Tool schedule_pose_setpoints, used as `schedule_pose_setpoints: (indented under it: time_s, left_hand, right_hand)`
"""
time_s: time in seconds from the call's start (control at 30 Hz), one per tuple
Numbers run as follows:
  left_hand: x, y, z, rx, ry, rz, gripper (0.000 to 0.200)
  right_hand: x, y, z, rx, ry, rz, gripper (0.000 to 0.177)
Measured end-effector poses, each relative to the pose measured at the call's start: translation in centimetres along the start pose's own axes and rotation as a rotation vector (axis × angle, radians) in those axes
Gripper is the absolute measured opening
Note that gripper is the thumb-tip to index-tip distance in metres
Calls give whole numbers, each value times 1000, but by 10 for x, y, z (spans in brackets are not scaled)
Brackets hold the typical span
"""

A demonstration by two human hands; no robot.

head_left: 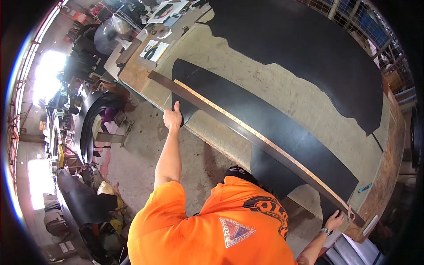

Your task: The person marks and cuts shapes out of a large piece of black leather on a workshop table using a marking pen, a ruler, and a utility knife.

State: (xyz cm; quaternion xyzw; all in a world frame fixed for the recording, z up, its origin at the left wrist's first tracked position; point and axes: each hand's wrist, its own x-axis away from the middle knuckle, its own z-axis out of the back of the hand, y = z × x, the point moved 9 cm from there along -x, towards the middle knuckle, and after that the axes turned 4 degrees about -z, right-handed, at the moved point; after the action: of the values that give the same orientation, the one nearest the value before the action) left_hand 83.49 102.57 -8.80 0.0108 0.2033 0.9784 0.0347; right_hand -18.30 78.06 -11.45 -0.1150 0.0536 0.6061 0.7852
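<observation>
A long dark straightedge [207, 108] lies slantwise across a black leather piece [265, 117] on the worktable. Along the straightedge's far side runs a yellow measuring tape [247, 126], its end loose near the table's right corner. My left hand [172, 118] is closed at the near left edge of the leather, thumb up, with the leather between its fingers. Down at the right, my right hand [334, 221] grips the leather's hanging edge, just below the straightedge; its fingertips are partly hidden. A blue cutter [365, 188] rests on the tabletop to the right of the leather.
A larger black hide [304, 53] covers the table's far side. Pliers on white paper [153, 50] and other papers lie at the far left end. Black hides hang over a stand [95, 119] on the left floor. Silver rolls [353, 251] stand below the right corner.
</observation>
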Motion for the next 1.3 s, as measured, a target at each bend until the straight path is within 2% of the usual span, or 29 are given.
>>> schedule_pose_setpoints:
  time_s: [0.17, 0.3, 0.33, 0.37, 0.4, 0.47, 0.5, 0.53, 0.6, 0.63, 0.67, 0.7, 1.03, 1.3]
  left_hand:
    - [-2, -3, -3, 46, -15, -10, 72]
    - [-14, -8, -6, -16, 62, -91, 73]
    - [-18, -10, -4, -46, 74, -120, 73]
    - [-19, -9, -8, -74, 67, -164, 74]
    - [-28, -19, -8, -304, 228, -191, 75]
    - [13, 24, 20, -471, -218, -86, 56]
    - [6, 32, 6, -488, -211, -200, 64]
    - [-6, 19, -3, -442, -164, -225, 73]
    - [-44, -13, -21, -294, -39, -169, 94]
    - [-65, -25, -32, -226, -6, -229, 101]
    - [-82, -28, -43, -265, -34, -287, 103]
    - [-100, -33, -52, -261, 26, -337, 103]
    - [-83, -31, -34, -181, 46, -328, 110]
    - [-77, -25, -30, -317, 67, -337, 105]
  right_hand:
    - [1, 2, 3, 5, -21, -24, 49]
    - [-6, 5, 5, -65, -17, 19, 46]
    - [-12, 18, -4, -104, -118, -71, 43]
    - [-18, 22, -21, -426, -195, -43, 41]
    - [-17, -10, -14, -721, -216, -23, 40]
    - [-3, -79, 32, -723, -443, -453, 37]
    - [-10, -54, 29, -553, -343, -380, 37]
    - [-17, -25, 20, -351, -325, -316, 39]
    - [-14, 47, -23, -509, -255, -387, 32]
    - [-16, 43, -22, -609, -254, -412, 28]
    - [-16, 41, -22, -628, -276, -438, 23]
    - [-12, 40, -16, -614, -299, -435, 22]
    - [-15, 36, -10, -679, -448, -314, 17]
    - [-20, 37, -7, -654, -483, -309, 14]
